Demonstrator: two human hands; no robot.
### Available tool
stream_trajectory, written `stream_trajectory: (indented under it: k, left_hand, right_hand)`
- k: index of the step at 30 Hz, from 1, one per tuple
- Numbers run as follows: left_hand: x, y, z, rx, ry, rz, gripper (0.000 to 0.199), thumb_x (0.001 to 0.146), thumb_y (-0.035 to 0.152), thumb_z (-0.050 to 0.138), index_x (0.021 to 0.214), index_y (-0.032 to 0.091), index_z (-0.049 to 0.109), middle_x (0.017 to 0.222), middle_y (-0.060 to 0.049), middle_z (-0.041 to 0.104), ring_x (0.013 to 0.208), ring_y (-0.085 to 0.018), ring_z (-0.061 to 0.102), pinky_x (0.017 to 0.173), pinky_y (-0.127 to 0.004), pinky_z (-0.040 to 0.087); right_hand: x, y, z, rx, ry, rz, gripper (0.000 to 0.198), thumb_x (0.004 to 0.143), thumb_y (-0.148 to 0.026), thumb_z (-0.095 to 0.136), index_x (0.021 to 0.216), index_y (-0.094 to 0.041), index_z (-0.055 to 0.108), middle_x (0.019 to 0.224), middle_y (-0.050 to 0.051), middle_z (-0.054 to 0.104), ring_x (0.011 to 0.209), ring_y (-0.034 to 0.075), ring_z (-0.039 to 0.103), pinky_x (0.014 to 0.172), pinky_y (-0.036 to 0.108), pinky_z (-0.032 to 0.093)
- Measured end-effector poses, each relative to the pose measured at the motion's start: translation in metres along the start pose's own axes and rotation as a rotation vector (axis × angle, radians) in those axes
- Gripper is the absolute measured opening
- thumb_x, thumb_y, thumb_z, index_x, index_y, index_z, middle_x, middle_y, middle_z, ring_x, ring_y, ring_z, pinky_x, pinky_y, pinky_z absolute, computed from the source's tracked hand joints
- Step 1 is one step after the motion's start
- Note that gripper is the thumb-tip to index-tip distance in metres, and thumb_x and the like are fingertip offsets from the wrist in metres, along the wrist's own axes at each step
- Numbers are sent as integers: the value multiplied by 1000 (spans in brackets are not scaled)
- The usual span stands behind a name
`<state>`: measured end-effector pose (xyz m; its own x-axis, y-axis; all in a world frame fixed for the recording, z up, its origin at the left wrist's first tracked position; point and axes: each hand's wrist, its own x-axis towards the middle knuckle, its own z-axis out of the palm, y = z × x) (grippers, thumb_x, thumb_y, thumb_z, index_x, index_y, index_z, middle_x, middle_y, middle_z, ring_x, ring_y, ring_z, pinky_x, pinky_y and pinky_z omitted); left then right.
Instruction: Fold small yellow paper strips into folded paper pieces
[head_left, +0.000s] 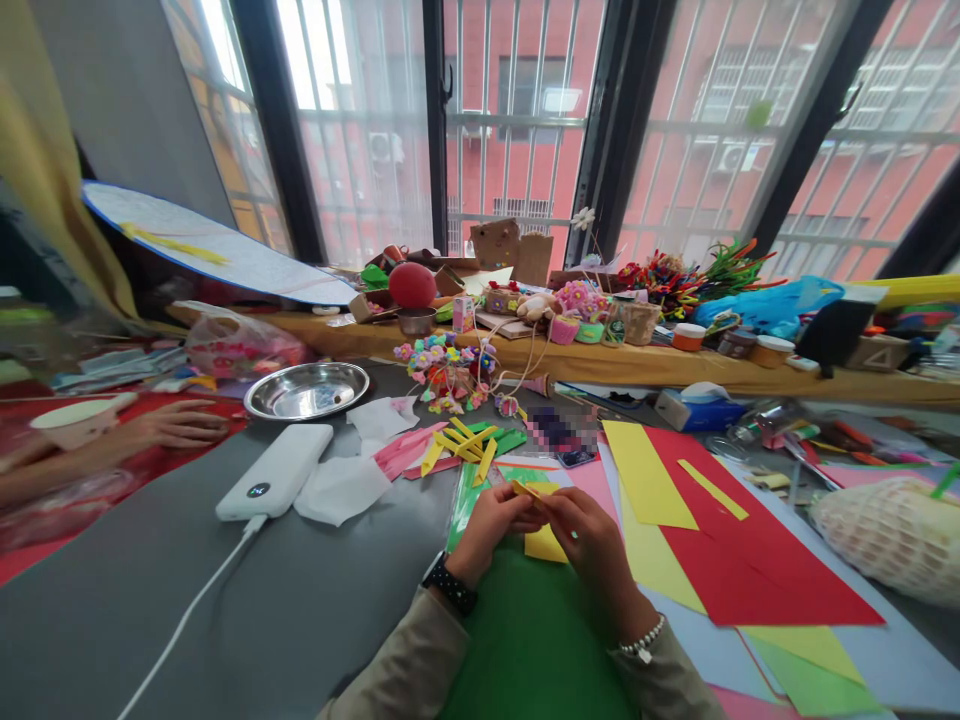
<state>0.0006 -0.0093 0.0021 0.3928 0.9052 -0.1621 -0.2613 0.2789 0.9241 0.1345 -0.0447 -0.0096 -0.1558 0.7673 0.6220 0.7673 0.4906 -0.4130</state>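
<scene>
Yellow paper strip (pixel 528 490), apparently folded, is clamped between the fingers of the left hand (pixel 496 522) and the right hand (pixel 592 532); another yellow piece (pixel 545 545) is seen below.

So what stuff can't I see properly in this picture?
All in the head view:
- Yellow paper piece: the left hand and right hand cover part of it, so its full shape is hidden.
- Dark object beyond the hands: mostly masked by blurry squares.
- White power bank: its display is too small to read surely.
- White cable: cut off by the bottom edge.
- Co-worker's arm: cut off by the left edge.
</scene>
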Motion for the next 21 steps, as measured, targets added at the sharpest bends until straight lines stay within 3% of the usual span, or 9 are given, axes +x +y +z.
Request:
stream_trajectory:
  k: [3, 10, 12, 16, 18, 21]
  left_hand:
    - [2, -2, -2, -20, 25, 25, 18, 56, 24, 62, 67, 11, 56, 59, -4, 63, 55, -14, 59, 57, -24, 46]
    - [2, 1, -2, 65, 16, 49, 22, 58, 28, 61, 70, 10, 55, 60, -4, 61, 58, -14, 59, 58, -24, 47]
    - [2, 3, -3, 112, -31, 112, 24, 60, 28, 60, 74, 10, 55, 66, -5, 61, 61, -14, 59, 60, -24, 46]
    - [3, 7, -8, 233, -101, 374, 46, 59, 23, 63, 100, 16, 45, 82, -4, 58, 69, -13, 57, 63, -25, 45]
    - [3, 9, -11, 310, -143, 453, 40, 60, 22, 62, 97, 17, 48, 86, -5, 57, 73, -14, 56, 64, -25, 45]
    - [2, 11, -13, 453, -172, 526, 16, 63, 24, 59, 75, 13, 58, 77, -5, 57, 73, -14, 55, 64, -24, 44]
  right_hand:
    - [1, 0, -2, 77, -24, -7, 23, 77, -20, 39, 97, -21, 52, 84, 6, 56, 80, 16, 53, 68, 26, 43]
    - [3, 3, -6, 192, -43, 43, 25, 76, -23, 43, 98, -20, 52, 89, 6, 58, 84, 18, 53, 72, 29, 43]
    - [4, 3, -9, 221, -30, 79, 24, 75, -25, 45, 96, -20, 54, 89, 6, 59, 83, 18, 54, 73, 30, 43]
    - [6, 5, -17, 323, -39, 162, 22, 72, -27, 49, 90, -19, 58, 86, 6, 61, 79, 18, 56, 69, 29, 45]
    - [6, 7, -19, 381, -74, 193, 22, 71, -28, 51, 89, -18, 58, 84, 6, 61, 76, 18, 57, 67, 29, 46]
    - [5, 9, -18, 481, -100, 254, 23, 69, -29, 53, 89, -18, 58, 85, 6, 61, 76, 18, 57, 66, 29, 47]
